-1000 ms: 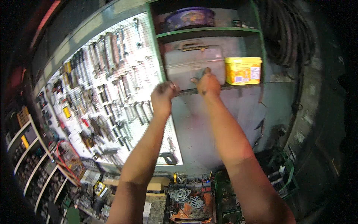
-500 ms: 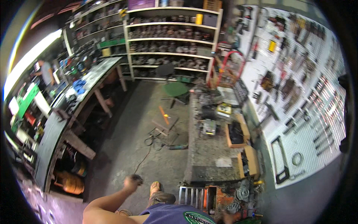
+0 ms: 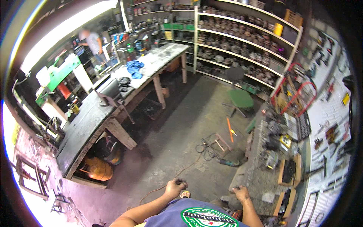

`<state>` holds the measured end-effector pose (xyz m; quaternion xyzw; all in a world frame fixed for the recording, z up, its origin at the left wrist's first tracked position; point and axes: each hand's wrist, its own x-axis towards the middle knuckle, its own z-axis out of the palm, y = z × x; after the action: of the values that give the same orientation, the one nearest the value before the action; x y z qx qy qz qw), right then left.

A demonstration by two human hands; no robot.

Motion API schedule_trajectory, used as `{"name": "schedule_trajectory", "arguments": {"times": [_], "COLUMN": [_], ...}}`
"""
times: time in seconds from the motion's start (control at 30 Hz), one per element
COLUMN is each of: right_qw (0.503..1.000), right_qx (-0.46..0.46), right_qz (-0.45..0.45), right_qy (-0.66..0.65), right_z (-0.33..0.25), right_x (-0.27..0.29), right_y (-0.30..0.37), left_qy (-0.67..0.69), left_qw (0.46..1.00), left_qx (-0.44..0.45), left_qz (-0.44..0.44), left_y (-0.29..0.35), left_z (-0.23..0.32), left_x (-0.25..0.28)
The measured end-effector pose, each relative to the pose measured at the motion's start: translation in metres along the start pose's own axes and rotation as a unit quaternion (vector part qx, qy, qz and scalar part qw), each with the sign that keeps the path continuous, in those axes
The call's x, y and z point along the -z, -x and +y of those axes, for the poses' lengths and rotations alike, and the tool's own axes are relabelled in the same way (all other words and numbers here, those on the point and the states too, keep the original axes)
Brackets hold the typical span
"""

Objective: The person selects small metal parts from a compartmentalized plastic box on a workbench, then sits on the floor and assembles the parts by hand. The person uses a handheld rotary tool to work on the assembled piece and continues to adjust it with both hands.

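Observation:
Low in the middle of the view is my left hand [image 3: 174, 189], held over the concrete floor with its fingers curled. Dark patches show at the fingertips; whether they are grime or a small dark thing I cannot make out. My right hand [image 3: 241, 193] is farther right, beside the near end of the cluttered workbench [image 3: 251, 181], its blackened fingers bent inward and their contents hidden. A thin cord [image 3: 189, 166] runs along the floor past my left hand toward a teal power tool [image 3: 228, 162], which lies apart from both hands.
A long bench [image 3: 85, 121] lines the left, with a blue cloth [image 3: 135, 69] on top and an orange gas cylinder [image 3: 99, 168] beneath. Ahead are a green stool [image 3: 241, 98], an orange bar [image 3: 230, 129] and shelves [image 3: 245, 38] of metal parts. Tools hang on the right-hand pegboard [image 3: 332, 166].
The view has swung left, showing more of the long bench. My right hand, low and blurred before, is now raised beside the workbench. My left hand stays low over the floor, fingers curled.

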<state>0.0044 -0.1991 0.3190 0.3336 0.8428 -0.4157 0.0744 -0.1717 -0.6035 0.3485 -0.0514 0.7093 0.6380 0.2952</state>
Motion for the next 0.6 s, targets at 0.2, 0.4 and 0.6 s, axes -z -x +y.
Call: {"name": "schedule_trajectory", "arguments": {"times": [0.2,0.4,0.6], "right_qw": [0.992,0.975,0.978], "right_qx": [-0.005,-0.004,0.124], "right_qz": [-0.098,-0.157,-0.135], "right_qy": [0.085,0.158,0.098], "right_z": [-0.091,-0.142,-0.295], "right_x": [-0.045,-0.071,-0.104], "right_y": [-0.087,-0.224,-0.413], "left_qy": [0.114,0.214,0.218], "left_qw": [0.986,0.941,0.924], "left_qx": [0.029,0.014,-0.025], "left_qz": [0.120,0.261,0.315], "left_y": [-0.080,-0.161,-0.253], "left_z": [0.029,0.054,0.164], "left_x": [0.068,0.126,0.157]}}
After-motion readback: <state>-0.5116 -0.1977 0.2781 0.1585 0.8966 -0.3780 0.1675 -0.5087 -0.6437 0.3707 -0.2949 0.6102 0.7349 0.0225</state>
